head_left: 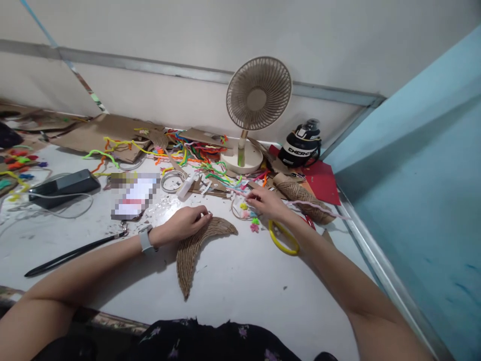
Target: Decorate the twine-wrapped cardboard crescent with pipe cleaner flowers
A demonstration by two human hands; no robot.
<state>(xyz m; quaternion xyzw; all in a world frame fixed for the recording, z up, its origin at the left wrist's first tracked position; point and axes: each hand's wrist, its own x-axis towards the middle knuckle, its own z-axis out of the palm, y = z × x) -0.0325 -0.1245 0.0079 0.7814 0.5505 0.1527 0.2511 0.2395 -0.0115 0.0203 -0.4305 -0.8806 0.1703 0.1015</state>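
Observation:
My left hand [185, 223], with a watch on its wrist, rests curled on the top of a crescent-shaped piece wrapped in brown twine [195, 245] that lies flat on the white table [240, 286]. My right hand [265, 201] reaches further back with its fingers pinched on a thin pink pipe cleaner [319, 205] beside small coloured flower beads [251, 216]. A yellow ring [282, 239] lies just under my right wrist.
A small beige fan [258, 95] stands at the back by a heap of coloured pipe cleaners [188, 153] and cardboard scraps. A phone [133, 196], black power bank [63, 186], glue bottle [187, 186], black-handled tool [71, 254], twine-wrapped cone [304, 196], red paper and a black bottle [300, 145] lie around.

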